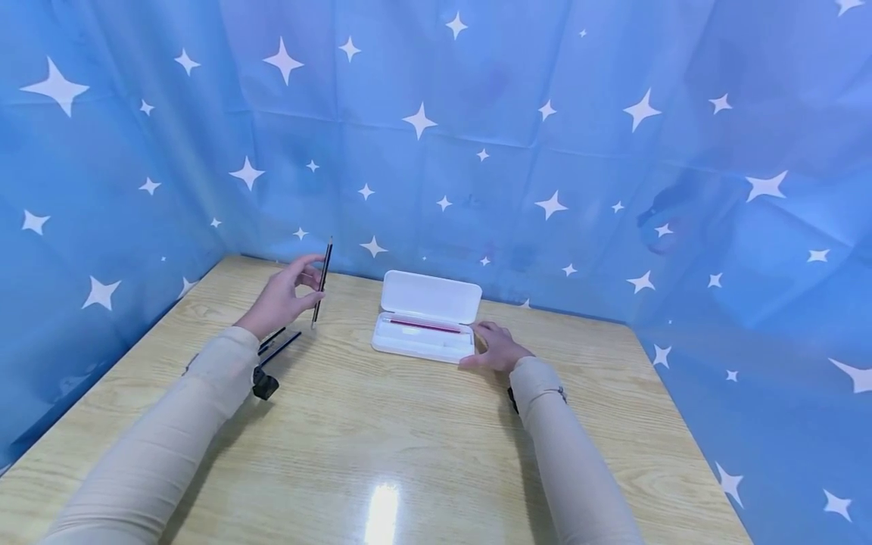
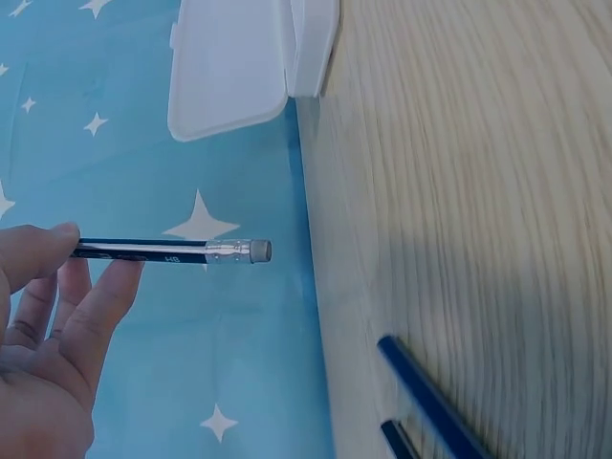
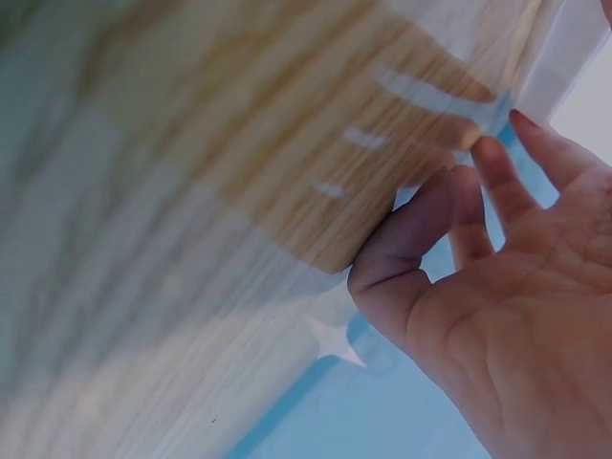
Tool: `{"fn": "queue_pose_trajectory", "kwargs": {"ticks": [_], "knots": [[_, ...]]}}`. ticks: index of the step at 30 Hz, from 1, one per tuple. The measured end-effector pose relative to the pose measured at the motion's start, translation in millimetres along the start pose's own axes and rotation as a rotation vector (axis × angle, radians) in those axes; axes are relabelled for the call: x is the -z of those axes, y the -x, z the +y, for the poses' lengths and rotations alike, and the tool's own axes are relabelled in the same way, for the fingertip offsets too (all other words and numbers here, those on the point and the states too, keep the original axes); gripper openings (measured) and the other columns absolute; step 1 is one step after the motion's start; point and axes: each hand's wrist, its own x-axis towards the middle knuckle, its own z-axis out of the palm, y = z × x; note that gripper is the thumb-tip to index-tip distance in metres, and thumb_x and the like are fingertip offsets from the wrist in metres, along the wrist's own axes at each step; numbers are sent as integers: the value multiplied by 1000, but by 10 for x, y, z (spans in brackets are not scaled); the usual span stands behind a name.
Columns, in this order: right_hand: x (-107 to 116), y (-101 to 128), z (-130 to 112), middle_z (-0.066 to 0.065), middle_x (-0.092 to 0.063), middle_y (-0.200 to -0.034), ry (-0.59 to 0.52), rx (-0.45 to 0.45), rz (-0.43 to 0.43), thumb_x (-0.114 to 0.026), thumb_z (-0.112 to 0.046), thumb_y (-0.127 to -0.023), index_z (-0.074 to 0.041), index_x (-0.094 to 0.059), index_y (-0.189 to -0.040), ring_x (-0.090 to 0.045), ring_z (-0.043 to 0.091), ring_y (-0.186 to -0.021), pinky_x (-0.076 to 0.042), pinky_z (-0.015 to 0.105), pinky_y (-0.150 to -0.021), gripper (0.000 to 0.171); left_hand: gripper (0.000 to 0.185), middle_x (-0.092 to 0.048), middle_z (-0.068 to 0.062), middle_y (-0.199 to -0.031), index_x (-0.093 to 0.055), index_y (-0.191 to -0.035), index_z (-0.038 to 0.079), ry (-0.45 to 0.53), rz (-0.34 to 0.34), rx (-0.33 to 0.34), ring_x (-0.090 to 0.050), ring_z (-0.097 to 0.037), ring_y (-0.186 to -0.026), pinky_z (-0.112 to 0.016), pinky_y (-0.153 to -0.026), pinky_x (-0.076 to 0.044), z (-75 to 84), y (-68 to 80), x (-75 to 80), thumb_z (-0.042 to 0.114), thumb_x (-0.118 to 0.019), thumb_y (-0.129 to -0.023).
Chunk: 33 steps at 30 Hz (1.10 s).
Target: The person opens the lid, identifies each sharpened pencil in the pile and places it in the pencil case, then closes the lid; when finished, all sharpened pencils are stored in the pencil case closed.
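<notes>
My left hand (image 1: 281,298) pinches a black pencil (image 1: 323,277) between thumb and fingers, raised above the left part of the table. It stands nearly upright, point up; the left wrist view shows its grey eraser end and "HB" lettering. A white pencil case (image 1: 415,349) lies at the back centre with its lid (image 1: 431,297) standing up. Inside the case rests a red pencil (image 1: 424,325). My right hand (image 1: 500,350) holds the case's right end, thumb at the front corner and fingers at the back one.
Two dark pencils or pens lie beside my left wrist, a dark blue one (image 2: 430,397) and a black one (image 2: 398,440). Behind the wooden table (image 1: 368,424) hangs a blue curtain (image 1: 436,197) with white stars, close to the table's back edge.
</notes>
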Motion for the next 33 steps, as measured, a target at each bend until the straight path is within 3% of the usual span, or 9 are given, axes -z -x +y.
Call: {"fn": "queue_pose_trajectory", "kwargs": {"ticks": [8,16,33], "knots": [[-14,-6,-8,21,-16,-165,-1,-2,1,-75,-52,-89,-10,-23,-162,-11,48,-150,-20,66,-116,99,65,-58,-17,-115,-41,-150,5,21,-10,-16,-62,-34,-107,-52,-95,-50,1,-32,-146,-7,-69,-92],[-3,21,-30,19,-14,-166,-28,-17,3,-76,-51,-89,-13,-23,-163,-10,46,-151,-20,65,-117,99,66,-59,-17,-117,-41,-151,6,26,-48,4,-63,-33,-106,-48,-86,-54,61,-76,-243,-6,-70,-92],[-5,33,-14,19,-15,-166,-33,-13,2,-76,-50,-89,-13,-23,-163,-10,46,-150,-21,66,-116,99,65,-60,-17,-118,-42,-150,6,47,-89,4,-64,-33,-107,-48,-93,-54,60,-207,-491,-5,-69,-93]]}}
